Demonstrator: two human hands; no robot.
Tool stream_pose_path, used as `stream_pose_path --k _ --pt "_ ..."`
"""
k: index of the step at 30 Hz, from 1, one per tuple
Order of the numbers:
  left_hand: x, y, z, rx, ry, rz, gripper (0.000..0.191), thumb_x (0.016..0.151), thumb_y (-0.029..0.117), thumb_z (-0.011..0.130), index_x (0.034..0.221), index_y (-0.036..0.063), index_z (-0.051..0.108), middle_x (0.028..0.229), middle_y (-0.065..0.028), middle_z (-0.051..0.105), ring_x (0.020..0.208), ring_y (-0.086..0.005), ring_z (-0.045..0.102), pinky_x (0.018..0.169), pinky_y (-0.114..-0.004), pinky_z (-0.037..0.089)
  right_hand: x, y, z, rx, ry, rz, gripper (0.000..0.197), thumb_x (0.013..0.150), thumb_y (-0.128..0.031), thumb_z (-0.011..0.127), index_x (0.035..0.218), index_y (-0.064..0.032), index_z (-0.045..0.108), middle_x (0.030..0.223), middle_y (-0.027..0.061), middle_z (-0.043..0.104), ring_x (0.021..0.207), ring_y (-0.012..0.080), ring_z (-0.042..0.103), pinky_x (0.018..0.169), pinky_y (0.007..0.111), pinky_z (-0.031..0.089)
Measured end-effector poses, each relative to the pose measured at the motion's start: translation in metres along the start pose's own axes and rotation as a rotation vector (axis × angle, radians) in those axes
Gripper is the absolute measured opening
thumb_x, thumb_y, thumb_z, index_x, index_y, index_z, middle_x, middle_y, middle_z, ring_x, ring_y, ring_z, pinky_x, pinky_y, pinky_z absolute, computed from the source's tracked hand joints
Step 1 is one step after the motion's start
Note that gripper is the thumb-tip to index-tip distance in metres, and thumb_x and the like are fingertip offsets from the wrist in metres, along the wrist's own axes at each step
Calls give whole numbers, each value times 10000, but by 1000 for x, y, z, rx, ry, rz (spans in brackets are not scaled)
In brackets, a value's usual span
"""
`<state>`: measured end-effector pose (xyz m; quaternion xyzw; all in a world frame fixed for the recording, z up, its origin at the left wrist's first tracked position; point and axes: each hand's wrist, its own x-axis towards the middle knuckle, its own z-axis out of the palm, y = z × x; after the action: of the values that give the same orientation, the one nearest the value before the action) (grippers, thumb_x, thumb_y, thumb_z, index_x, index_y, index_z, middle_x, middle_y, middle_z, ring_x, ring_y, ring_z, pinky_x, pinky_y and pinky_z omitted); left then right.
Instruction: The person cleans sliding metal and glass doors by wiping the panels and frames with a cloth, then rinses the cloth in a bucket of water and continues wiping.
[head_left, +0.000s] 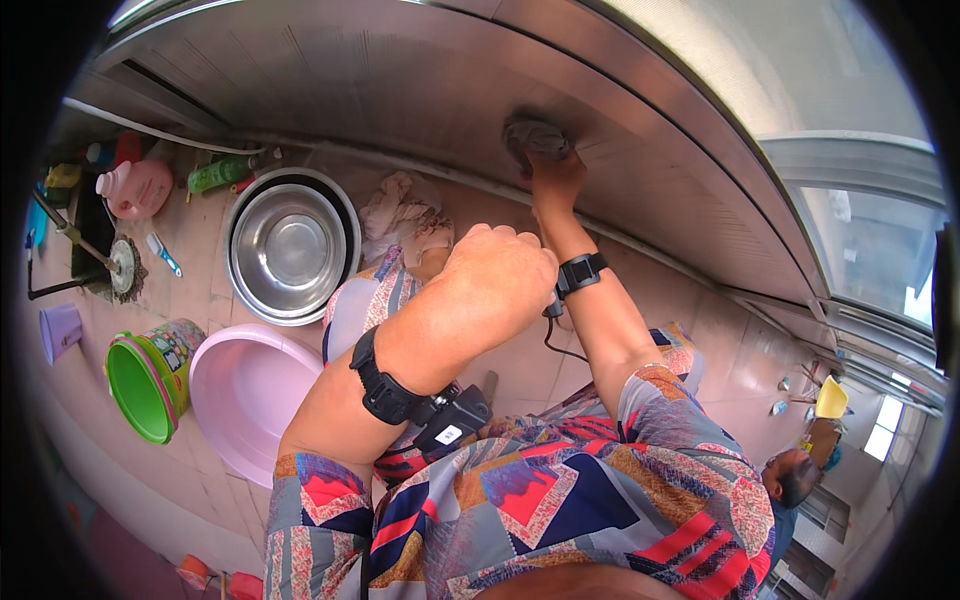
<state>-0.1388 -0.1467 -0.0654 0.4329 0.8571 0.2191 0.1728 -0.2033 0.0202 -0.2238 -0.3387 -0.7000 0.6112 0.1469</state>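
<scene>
My right hand (556, 178) is closed on a bunched dark grey cloth (538, 141) and presses it to the lower part of a metal panel (420, 82). Nearer to me, my left hand (501, 274) is curled into a fist beside my right wrist; nothing shows in it, though its palm side is hidden. Both arms wear black straps, and a small black device with a cable sits by the right wrist.
Left on the tiled floor stand nested steel basins (289, 244), a pink plastic basin (251, 397), a green bucket (142, 390), a brush (163, 253) and a pink jug (139, 189). Crumpled fabric (397, 202) lies by the panel's base. Another person (791, 480) is at far right.
</scene>
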Motion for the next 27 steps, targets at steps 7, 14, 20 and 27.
stream_pose_path --k 7,14,20,27 --pt "-13 1 -14 -120 4 35 255 861 291 686 850 37 666 839 -135 657 858 -328 645 796 -416 494 -3 -62 4 54 126 -512 315 717 -179 806 941 17 702 760 86 706 653 214 671 541 316 532" --pt "-6 -9 -13 -50 3 25 277 810 276 734 912 33 648 865 -126 655 863 -303 655 770 -407 506 21 81 55 -329 -11 -266 461 691 -302 786 997 26 678 970 241 706 905 383 685 808 426 533" --pt "-5 -12 -8 -50 30 4 306 787 270 752 945 34 639 882 -110 657 855 -280 664 766 -388 510 42 171 79 -540 -214 -128 429 732 -304 771 1007 10 674 997 223 703 936 373 675 822 424 527" --pt "-3 -13 -2 -22 -34 -10 295 789 253 743 952 32 637 879 -115 656 853 -284 660 767 -390 511 60 197 30 -1023 -480 -99 392 778 -306 754 1018 -7 669 1029 202 698 973 363 663 838 421 520"
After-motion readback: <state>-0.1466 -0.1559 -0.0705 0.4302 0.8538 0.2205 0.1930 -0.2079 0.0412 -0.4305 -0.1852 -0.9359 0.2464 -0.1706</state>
